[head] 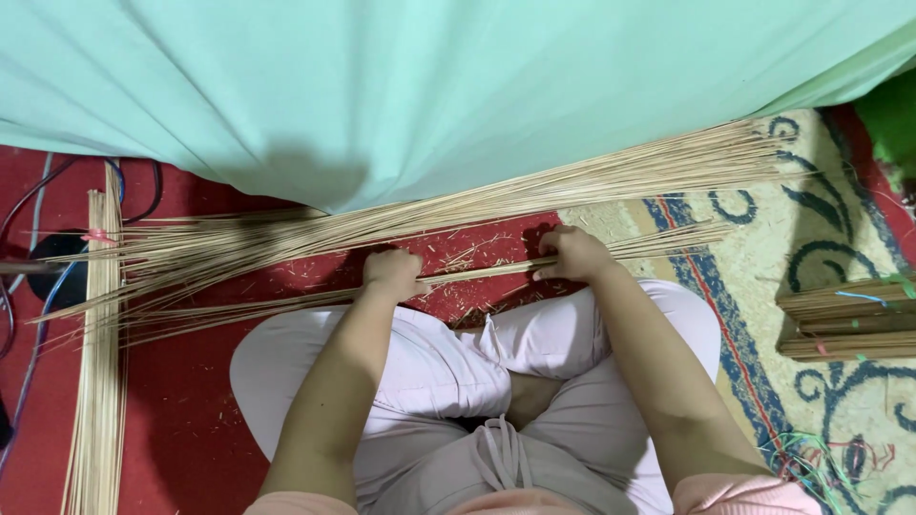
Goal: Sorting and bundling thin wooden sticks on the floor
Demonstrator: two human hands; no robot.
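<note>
Both hands, left point(391, 274) and right point(570, 254), grip thin sticks point(477, 272).

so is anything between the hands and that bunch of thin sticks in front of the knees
Nothing visible. The left hand and the right hand both already rest on the small bunch of thin sticks, fingers curled over it. The bigger spread of sticks lies just beyond, under the edge of the green cloth.

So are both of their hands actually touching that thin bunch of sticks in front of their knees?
Touching. The head view shows the left hand and right hand both closed around the thin bunch of sticks, fingers wrapped over it.
</note>
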